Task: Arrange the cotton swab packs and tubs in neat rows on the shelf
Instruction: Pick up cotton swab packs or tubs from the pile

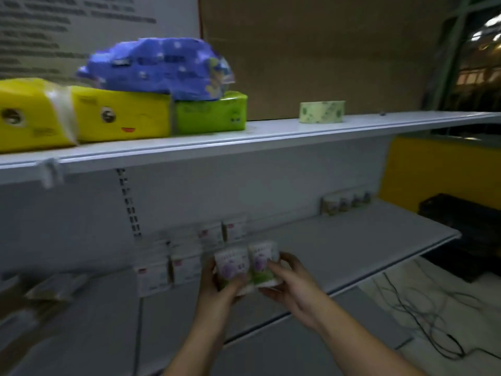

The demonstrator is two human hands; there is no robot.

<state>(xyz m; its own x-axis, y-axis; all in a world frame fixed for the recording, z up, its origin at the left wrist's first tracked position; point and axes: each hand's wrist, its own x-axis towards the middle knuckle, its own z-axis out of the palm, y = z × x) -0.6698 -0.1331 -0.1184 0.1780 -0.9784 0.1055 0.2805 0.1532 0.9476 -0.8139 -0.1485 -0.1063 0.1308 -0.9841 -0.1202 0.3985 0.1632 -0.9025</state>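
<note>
I judge about half is done: packs stand in rows on the shelf at ten o'clock from the hands, a tub row at two o'clock. The left hand grips the left tub, the right hand the right tub; the two tubs touch and are not yet placed.

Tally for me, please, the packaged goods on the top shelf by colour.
Yellow tissue packs: 2
Green tissue pack: 1
Blue plastic-wrapped pack, lying on top of the others: 1
Pale green patterned roll: 1
Total: 5
</note>
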